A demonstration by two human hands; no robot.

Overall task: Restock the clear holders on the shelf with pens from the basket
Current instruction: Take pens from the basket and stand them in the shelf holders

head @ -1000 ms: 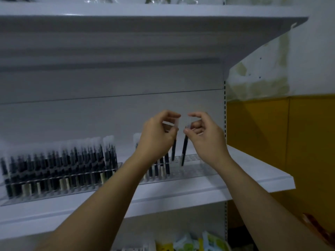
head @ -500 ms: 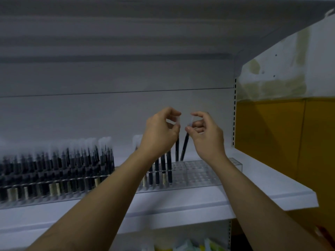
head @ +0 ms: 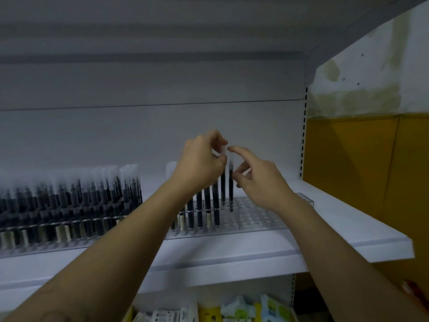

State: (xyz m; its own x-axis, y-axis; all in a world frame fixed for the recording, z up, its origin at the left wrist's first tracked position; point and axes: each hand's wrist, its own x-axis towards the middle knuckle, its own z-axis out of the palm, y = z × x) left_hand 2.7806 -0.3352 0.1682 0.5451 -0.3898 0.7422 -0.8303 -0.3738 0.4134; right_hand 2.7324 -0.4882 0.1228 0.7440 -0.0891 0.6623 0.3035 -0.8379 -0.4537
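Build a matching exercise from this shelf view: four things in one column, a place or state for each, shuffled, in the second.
Things:
1. left holder
2. right holder
3. left hand
4. packets

Places or states:
A. below the shelf
B. packed with pens
C. pinching the top of a pen
D. holes at its right end bare

Pairs: 1-B, 2-D, 3-C, 4-A

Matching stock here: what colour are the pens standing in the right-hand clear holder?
Black pens, seen best in head view.
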